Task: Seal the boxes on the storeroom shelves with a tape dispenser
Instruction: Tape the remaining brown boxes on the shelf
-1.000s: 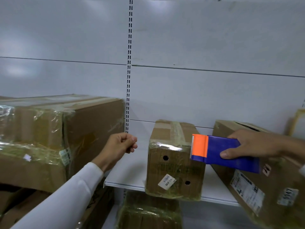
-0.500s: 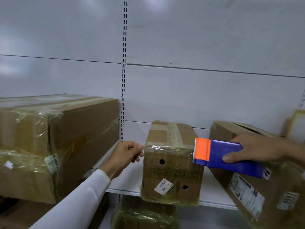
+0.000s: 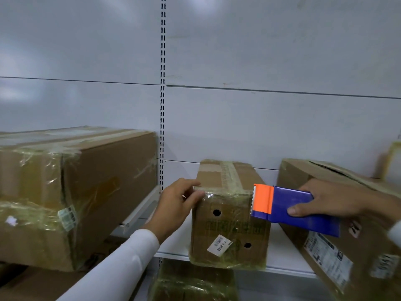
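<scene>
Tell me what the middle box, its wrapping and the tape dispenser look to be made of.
Middle box: brown matte cardboard, going by its folded edges and punched holes. Wrapping: clear glossy film or tape, yellowish, wrinkled and glinting at the corners. Tape dispenser: smooth blue body with an orange toothed end; probably plastic, though the flat blue panels could be sheet metal.
</scene>
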### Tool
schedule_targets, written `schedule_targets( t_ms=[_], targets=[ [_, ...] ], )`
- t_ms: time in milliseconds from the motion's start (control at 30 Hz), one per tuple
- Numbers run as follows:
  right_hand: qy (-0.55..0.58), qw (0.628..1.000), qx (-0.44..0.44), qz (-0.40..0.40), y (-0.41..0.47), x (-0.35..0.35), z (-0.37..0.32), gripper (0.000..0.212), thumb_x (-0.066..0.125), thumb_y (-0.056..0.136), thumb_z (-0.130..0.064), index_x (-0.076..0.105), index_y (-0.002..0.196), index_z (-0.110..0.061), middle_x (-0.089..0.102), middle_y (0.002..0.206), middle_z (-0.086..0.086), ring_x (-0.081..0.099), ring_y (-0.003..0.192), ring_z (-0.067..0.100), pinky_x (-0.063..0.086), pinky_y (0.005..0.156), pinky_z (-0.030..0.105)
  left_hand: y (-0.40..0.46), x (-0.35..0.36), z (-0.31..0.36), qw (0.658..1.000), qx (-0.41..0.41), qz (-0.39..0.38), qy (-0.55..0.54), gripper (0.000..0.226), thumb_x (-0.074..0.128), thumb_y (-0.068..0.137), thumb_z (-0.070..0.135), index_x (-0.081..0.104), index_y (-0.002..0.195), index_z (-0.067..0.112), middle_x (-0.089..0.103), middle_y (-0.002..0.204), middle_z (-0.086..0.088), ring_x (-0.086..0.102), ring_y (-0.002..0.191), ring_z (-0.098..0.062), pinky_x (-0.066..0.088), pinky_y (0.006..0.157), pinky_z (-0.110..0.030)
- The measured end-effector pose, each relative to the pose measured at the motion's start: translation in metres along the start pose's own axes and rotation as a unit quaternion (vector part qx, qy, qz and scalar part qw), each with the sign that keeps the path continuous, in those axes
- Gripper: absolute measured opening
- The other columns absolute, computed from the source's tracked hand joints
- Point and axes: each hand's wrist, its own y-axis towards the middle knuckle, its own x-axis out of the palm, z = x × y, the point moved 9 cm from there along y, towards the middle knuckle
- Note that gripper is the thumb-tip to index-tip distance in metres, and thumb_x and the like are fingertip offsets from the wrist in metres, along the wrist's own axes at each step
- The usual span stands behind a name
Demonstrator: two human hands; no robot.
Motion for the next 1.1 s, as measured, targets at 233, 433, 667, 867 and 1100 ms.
schedule_targets(
  t_ms=[233, 433, 667, 867, 1100],
  targets=[
    [0.012, 1.0, 0.008, 0.002, 0.003, 0.001, -0.003, 0.053, 0.069, 0.077, -0.065, 0.067, 0.099, -0.017, 0.076, 0.089, -0.001, 0.073, 0.08, 0.015, 0.055, 0.07, 0.019, 0.005, 0.004, 0.012, 0.986, 0.08, 0.004, 0.146, 0.034, 0.051, 0.094, 0.042, 0.06, 0.124, 0.028, 0.055, 0.117, 0.009, 0.054, 0.101, -0.006, 0.051, 0.089, -0.029],
    [-0.009, 1.0, 0.009, 0.009, 0.008, -0.002, -0.008, 0.05, 0.069, 0.079, -0.063, 0.069, 0.099, -0.018, 0.077, 0.091, -0.001, 0.073, 0.082, 0.016, 0.056, 0.078, 0.03, 0.032, 0.076, 0.052, 0.896, 0.204, -0.215, 0.331, 0.066, 0.034, 0.095, 0.059, 0.023, 0.151, 0.026, 0.027, 0.157, 0.003, 0.025, 0.143, -0.018, 0.02, 0.115, -0.031],
    [0.018, 0.999, -0.026, 0.014, 0.017, 0.002, -0.03, 0.054, 0.069, 0.073, -0.068, 0.07, 0.087, -0.016, 0.075, 0.08, 0.001, 0.068, 0.066, 0.01, 0.048, 0.062, 0.021, 0.034, 0.058, 0.021, 0.9, 0.168, -0.271, 0.296, 0.054, 0.032, 0.095, 0.059, 0.031, 0.146, 0.039, 0.034, 0.152, 0.012, 0.036, 0.137, -0.015, 0.034, 0.109, -0.033],
    [0.053, 0.997, -0.054, -0.009, 0.032, 0.028, -0.046, 0.045, 0.07, 0.071, -0.067, 0.067, 0.082, -0.023, 0.074, 0.077, -0.002, 0.069, 0.068, 0.011, 0.049, 0.065, 0.025, 0.022, 0.026, 0.003, 0.894, 0.162, -0.298, 0.292, 0.053, 0.035, 0.094, 0.058, 0.036, 0.144, 0.038, 0.037, 0.151, 0.012, 0.039, 0.135, -0.014, 0.03, 0.108, -0.026],
    [-0.051, 0.998, 0.02, 0.017, -0.021, -0.017, 0.002, 0.079, 0.061, 0.056, -0.09, 0.072, 0.09, -0.02, 0.076, 0.082, -0.002, 0.07, 0.071, 0.016, 0.05, 0.068, 0.031, 0.02, 0.014, -0.003, 0.898, 0.162, -0.291, 0.287, 0.054, 0.033, 0.093, 0.06, 0.036, 0.143, 0.04, 0.037, 0.151, 0.013, 0.036, 0.136, -0.011, 0.026, 0.108, -0.022]
  ],
)
